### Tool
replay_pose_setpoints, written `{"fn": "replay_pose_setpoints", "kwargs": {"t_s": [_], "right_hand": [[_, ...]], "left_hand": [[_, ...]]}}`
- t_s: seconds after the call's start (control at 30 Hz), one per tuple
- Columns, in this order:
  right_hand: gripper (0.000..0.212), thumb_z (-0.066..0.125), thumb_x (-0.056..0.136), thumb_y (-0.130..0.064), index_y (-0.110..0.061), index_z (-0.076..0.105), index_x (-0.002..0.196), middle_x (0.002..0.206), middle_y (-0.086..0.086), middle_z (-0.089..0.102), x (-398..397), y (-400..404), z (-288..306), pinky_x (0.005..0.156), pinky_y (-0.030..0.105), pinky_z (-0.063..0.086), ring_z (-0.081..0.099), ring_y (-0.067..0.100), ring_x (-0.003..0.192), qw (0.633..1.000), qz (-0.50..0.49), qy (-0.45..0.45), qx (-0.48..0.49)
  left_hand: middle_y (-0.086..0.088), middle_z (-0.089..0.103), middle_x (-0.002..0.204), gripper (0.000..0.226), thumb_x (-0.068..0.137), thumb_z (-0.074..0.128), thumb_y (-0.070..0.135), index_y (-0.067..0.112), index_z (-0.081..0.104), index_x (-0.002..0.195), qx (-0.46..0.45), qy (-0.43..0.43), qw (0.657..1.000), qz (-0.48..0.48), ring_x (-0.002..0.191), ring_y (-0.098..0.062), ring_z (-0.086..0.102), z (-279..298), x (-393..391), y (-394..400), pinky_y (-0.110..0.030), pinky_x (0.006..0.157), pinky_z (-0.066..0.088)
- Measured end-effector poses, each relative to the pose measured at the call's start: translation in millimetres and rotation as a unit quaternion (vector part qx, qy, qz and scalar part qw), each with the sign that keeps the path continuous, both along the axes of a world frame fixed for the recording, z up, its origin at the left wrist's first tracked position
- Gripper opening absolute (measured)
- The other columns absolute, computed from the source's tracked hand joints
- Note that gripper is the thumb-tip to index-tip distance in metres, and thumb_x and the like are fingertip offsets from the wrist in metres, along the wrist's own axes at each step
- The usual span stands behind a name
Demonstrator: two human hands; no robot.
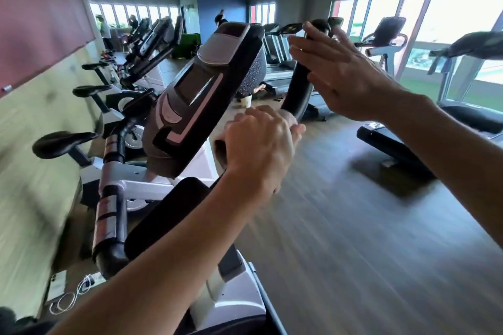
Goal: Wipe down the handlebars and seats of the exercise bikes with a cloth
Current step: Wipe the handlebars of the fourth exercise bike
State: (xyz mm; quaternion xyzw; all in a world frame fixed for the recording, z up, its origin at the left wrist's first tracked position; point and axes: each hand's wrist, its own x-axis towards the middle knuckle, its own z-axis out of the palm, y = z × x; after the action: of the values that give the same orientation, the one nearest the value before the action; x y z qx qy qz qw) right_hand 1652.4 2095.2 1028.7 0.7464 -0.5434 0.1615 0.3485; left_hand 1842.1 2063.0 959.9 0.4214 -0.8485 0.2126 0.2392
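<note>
I stand at an exercise bike with a dark console (196, 90) tilted in front of me. Its black right handlebar (296, 84) rises upright beyond the console. My left hand (258, 144) is curled in a fist round the bar's lower bend, and a pale bit of cloth (293, 121) shows past the knuckles. My right hand (340, 71) lies flat against the bar's upper part with straight fingers. The bike's left handlebar (109, 212), with silver grip pads, runs down at lower left. This bike's seat is out of view.
More bikes with black seats (62, 141) stand in a row along the left wall. Treadmills (394, 144) line the windows on the right, with wooden floor between. A white cable (70, 296) lies coiled on the floor at lower left. People stand far back.
</note>
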Motion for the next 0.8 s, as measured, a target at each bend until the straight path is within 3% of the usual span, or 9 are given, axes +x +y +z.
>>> {"fn": "replay_pose_setpoints", "kwargs": {"t_s": [0.13, 0.3, 0.47, 0.6, 0.7, 0.8], "right_hand": [[0.049, 0.043, 0.101, -0.009, -0.003, 0.045, 0.150, 0.162, 0.011, 0.036, -1, 2, -4, 0.125, 0.053, 0.009, 0.019, 0.029, 0.156, 1.000, 0.003, -0.018, -0.002], [0.047, 0.051, 0.103, -0.009, -0.002, 0.046, 0.149, 0.165, 0.015, 0.030, 2, 4, -9, 0.125, 0.052, 0.007, 0.014, 0.033, 0.156, 0.999, 0.008, -0.034, 0.011], [0.048, 0.057, 0.101, -0.009, -0.001, 0.049, 0.147, 0.165, 0.018, 0.028, 5, 7, -14, 0.125, 0.056, 0.011, 0.015, 0.036, 0.156, 0.998, 0.020, -0.055, 0.011], [0.048, 0.059, 0.099, -0.007, -0.001, 0.050, 0.146, 0.164, 0.018, 0.030, 7, 8, -14, 0.124, 0.060, 0.012, 0.016, 0.037, 0.155, 0.997, 0.020, -0.068, 0.014], [0.051, 0.061, 0.098, -0.003, -0.004, 0.050, 0.148, 0.165, 0.015, 0.030, 8, 9, -14, 0.125, 0.057, 0.009, 0.015, 0.033, 0.156, 0.997, 0.013, -0.079, 0.012], [0.053, 0.061, 0.098, -0.002, -0.006, 0.049, 0.149, 0.165, 0.013, 0.029, 10, 10, -15, 0.126, 0.057, 0.008, 0.014, 0.029, 0.157, 0.997, 0.006, -0.083, 0.009]], "left_hand": [[-0.012, 0.068, 0.082, 0.063, 0.091, 0.056, 0.067, 0.005, 0.068, 0.097, -0.033, 0.051, 0.998, 0.029, 0.074, -0.027, 0.067, 9, -31, -5, -0.031, 0.060, 0.048], [-0.010, 0.068, 0.085, 0.070, 0.091, 0.052, 0.071, 0.003, 0.065, 0.103, -0.083, 0.041, 0.994, 0.052, 0.073, -0.022, 0.066, -14, -8, 2, -0.030, 0.059, 0.047], [-0.011, 0.065, 0.089, 0.078, 0.096, 0.041, 0.072, -0.002, 0.058, 0.115, -0.060, -0.027, 0.992, 0.108, 0.074, -0.023, 0.065, -33, 40, 24, -0.031, 0.058, 0.045], [-0.012, 0.068, 0.095, 0.076, 0.098, 0.036, 0.073, 0.002, 0.059, 0.112, 0.004, -0.022, 0.997, 0.074, 0.081, -0.026, 0.068, -13, 15, 15, -0.033, 0.061, 0.047], [-0.010, 0.070, 0.087, 0.072, 0.094, 0.045, 0.075, 0.006, 0.065, 0.102, 0.017, 0.004, 0.999, 0.046, 0.075, -0.025, 0.071, 6, -10, 4, -0.030, 0.057, 0.045], [-0.014, 0.071, 0.095, 0.085, 0.095, 0.036, 0.077, -0.001, 0.062, 0.115, 0.011, -0.030, 0.998, 0.051, 0.083, -0.027, 0.071, 4, -7, 4, -0.032, 0.061, 0.051]]}}
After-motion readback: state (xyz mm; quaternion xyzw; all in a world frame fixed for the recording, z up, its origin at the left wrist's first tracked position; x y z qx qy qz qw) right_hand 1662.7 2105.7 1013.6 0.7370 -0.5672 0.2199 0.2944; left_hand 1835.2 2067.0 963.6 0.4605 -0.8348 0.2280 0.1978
